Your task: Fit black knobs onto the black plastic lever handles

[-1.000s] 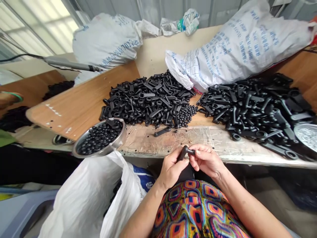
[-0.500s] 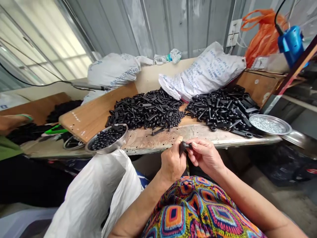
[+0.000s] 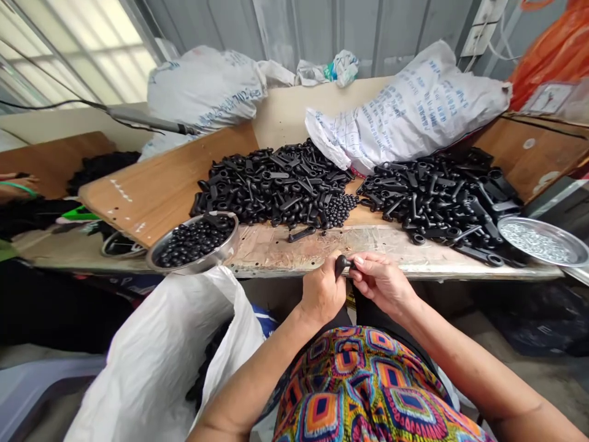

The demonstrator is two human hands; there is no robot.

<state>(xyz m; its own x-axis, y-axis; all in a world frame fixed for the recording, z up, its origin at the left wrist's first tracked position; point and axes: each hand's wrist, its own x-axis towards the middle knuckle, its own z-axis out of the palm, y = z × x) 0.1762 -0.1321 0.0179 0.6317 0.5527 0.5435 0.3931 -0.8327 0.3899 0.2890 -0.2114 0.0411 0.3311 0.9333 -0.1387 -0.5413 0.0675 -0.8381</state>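
My left hand (image 3: 323, 290) is closed around a black crank handle (image 3: 341, 266), held just in front of the bench edge. The thumb and fingers of my right hand (image 3: 383, 281) pinch the small knob end on its right side. Much of the part is hidden inside my fingers. Beyond my hands lies a heap of similar black crank handles (image 3: 271, 184), with a small pile of black balls (image 3: 339, 210) at its right side. A second heap of black handles (image 3: 432, 196) is farther right.
A metal bowl of black balls (image 3: 193, 248) stands at the bench's left front. A metal dish of small silvery pieces (image 3: 538, 241) sits at the right. White sacks (image 3: 409, 110) lie behind. An open white sack (image 3: 151, 344) stands at my left. Another person's hand (image 3: 18, 187) shows far left.
The camera view has moved closer to the bench and tilted down. Both hands keep hold of the same crank handle, with little change in grip.
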